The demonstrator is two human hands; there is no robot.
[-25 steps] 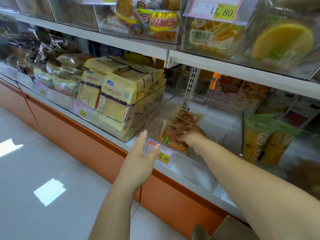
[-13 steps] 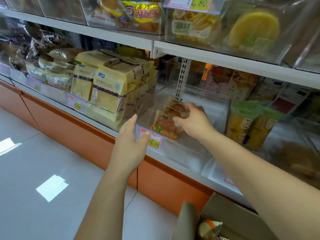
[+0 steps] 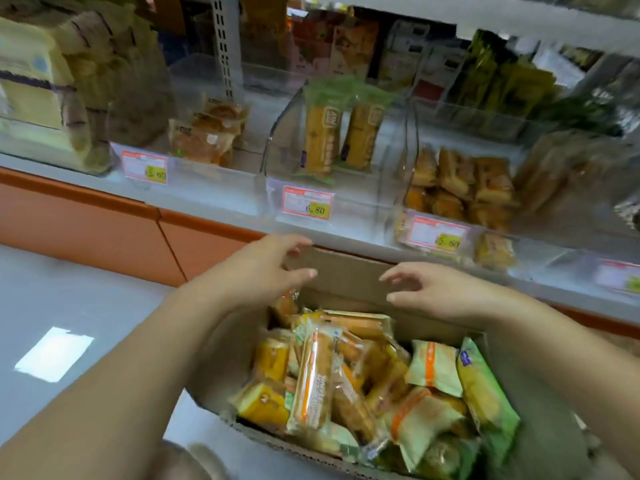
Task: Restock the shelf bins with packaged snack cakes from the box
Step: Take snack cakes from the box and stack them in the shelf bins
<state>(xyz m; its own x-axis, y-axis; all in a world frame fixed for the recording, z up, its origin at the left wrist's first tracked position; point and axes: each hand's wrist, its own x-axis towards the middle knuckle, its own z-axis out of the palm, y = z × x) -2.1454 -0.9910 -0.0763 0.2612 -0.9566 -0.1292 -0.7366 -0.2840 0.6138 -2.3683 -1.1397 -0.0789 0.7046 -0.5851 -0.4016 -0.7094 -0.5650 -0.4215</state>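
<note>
A cardboard box [image 3: 349, 275] below the shelf is full of packaged snack cakes [image 3: 349, 382] in orange, yellow and green wrappers. My left hand [image 3: 256, 268] hovers over the box's far left corner, fingers spread and holding nothing. My right hand [image 3: 433, 289] hovers over the far right side, fingers apart and empty too. On the shelf above, a clear bin [image 3: 207, 174] holds a few orange cake packs [image 3: 204, 136]. The bin to its right holds two upright yellow packs [image 3: 322, 136].
Another clear bin further right is stacked with small brown cakes [image 3: 457, 185]. Tall yellow packages [image 3: 41, 91] fill the bin at the left. Price tags [image 3: 306, 204] hang on the bin fronts. An orange base panel [image 3: 86, 223] runs under the shelf, with grey floor [image 3: 69, 306] at the left.
Both hands have left the shelf bin and dropped down over the box. The view has tilted down, so the box is now in full sight.
</note>
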